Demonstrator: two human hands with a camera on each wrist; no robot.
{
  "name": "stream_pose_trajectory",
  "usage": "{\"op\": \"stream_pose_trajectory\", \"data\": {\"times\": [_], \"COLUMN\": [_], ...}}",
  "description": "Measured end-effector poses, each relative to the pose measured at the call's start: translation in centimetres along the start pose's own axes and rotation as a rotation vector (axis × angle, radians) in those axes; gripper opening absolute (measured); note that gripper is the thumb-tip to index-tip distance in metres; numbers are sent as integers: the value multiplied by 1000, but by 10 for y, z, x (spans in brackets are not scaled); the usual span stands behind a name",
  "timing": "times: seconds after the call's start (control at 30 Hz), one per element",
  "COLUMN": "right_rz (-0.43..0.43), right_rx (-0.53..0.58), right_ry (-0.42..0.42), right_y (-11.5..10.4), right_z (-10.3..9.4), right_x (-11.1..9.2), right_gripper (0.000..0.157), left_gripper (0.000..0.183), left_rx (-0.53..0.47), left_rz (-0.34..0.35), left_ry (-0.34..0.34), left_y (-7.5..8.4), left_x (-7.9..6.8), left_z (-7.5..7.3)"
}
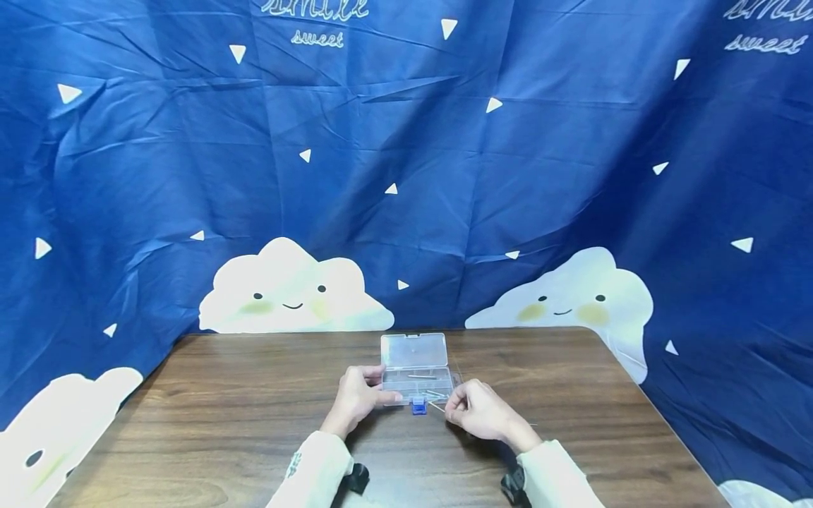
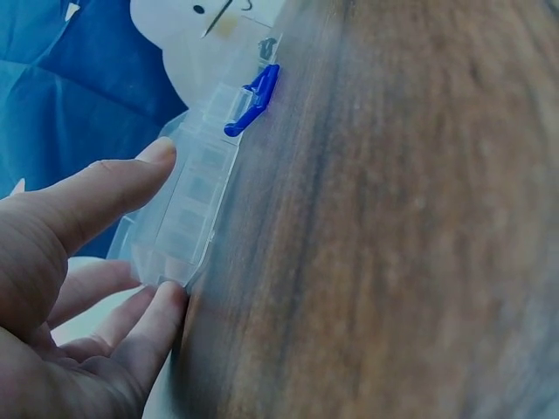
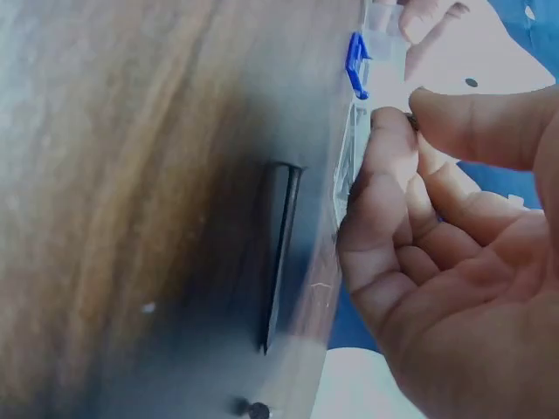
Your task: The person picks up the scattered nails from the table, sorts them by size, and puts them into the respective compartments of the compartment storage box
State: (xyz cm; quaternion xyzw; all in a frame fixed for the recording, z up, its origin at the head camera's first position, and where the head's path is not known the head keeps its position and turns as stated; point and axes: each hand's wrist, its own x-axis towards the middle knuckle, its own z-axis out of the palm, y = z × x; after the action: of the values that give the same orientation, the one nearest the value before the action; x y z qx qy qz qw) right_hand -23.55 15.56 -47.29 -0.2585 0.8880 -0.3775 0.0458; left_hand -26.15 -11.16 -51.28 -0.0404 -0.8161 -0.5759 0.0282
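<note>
A clear plastic compartment box (image 1: 414, 386) with a blue latch (image 1: 419, 406) lies on the table, its lid (image 1: 414, 351) raised. Several nails (image 1: 422, 376) rest inside it. My left hand (image 1: 356, 395) grips the box's left end, thumb along the front and fingers at the side. At the front right corner, my right hand (image 1: 479, 409) pinches a nail (image 1: 436, 406) between thumb and index finger; its shaft points toward the box. In the right wrist view, that hand's fingers hide most of this nail.
A dark nail (image 3: 284, 257) lies on the wooden table (image 1: 254, 423) near my right hand, and another nail's head (image 3: 258, 409) shows at the lower edge of the right wrist view. A blue curtain (image 1: 406, 141) with cloud prints hangs behind the table's far edge.
</note>
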Motion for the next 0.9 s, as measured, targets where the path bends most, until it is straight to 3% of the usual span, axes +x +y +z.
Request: {"op": "stream_pose_trajectory", "data": {"times": [0.53,0.9], "right_rz": [25,60], "right_rx": [199,198], "right_ry": [52,88], "right_y": [11,12], "right_z": [-10,-9], "right_x": [14,30], "right_gripper": [15,18], "left_gripper": [72,72], "left_rx": [-10,-16], "left_rz": [-2,23], "left_ry": [-1,0], "left_y": [1,0], "left_x": [1,0], "left_z": [0,0]}}
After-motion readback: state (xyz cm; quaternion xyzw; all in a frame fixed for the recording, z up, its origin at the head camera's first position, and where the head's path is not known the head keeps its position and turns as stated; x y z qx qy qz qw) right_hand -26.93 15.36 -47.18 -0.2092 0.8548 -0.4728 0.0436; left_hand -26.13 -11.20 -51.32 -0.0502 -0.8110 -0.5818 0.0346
